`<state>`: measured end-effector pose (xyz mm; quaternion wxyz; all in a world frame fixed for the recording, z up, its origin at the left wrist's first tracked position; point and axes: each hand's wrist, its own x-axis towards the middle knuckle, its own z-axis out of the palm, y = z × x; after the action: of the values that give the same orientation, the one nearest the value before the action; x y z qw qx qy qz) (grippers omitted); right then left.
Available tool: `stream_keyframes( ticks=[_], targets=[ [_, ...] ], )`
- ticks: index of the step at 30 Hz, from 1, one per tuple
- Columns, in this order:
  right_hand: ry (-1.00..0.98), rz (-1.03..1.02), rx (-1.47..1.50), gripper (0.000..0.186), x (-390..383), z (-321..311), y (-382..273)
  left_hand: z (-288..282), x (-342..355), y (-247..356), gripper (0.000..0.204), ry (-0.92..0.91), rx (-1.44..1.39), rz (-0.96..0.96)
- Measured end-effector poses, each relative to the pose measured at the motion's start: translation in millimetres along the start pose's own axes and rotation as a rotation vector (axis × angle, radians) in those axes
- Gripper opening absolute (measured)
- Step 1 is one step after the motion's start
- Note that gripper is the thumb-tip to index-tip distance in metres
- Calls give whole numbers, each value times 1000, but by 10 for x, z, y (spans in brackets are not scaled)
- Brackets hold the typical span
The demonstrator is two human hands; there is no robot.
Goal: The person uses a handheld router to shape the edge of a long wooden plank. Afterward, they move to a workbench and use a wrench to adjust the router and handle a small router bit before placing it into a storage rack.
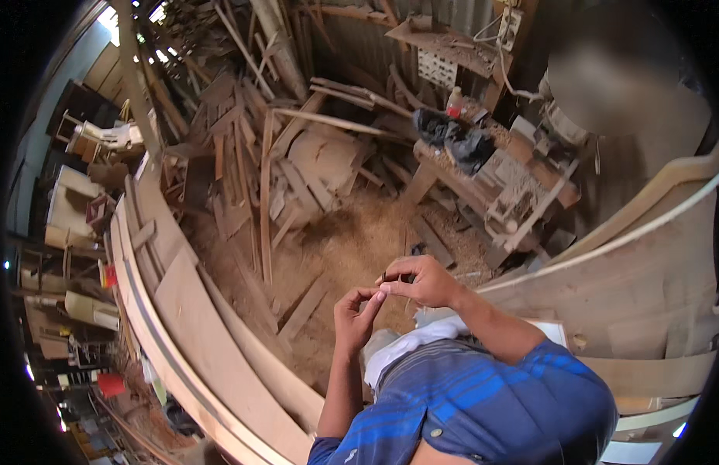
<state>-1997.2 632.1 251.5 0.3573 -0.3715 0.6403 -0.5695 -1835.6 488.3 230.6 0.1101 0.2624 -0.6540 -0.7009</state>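
In front of my body both hands meet, fingertips almost touching. My left hand [355,316] is closed in a pinch, thumb against the fingers. My right hand [426,281] is also pinched, with its fingers curled in. Between the fingertips shows a tiny dark piece [383,277], too small to name. Below the hands hangs a white cloth [414,342], against my blue striped shirt [468,395].
Long pale boards [212,318] run along my left side, and a broad wooden panel [638,271] stands on my right. Ahead, scrap wood [243,147] is piled on a dusty floor [336,252]. A cluttered workbench [491,174] bears black plastic bags [456,139] and a bottle [455,102].
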Motion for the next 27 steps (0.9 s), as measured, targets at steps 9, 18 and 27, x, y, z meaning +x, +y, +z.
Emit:
stream_keyframes(
  ticks=[9, 18, 27],
  targets=[
    [492, 203, 234, 17, 1388, -1205, 284, 297, 2367, 119, 16, -220, 111, 23],
    [1041, 250, 321, 18, 3273, -2249, 1673, -250, 4634, -2390, 45, -652, 1106, -77],
    [1455, 205, 578, 30, 5625, -3861, 3096, -415, 6002, -2360, 58, -985, 1454, -521]
  ],
)
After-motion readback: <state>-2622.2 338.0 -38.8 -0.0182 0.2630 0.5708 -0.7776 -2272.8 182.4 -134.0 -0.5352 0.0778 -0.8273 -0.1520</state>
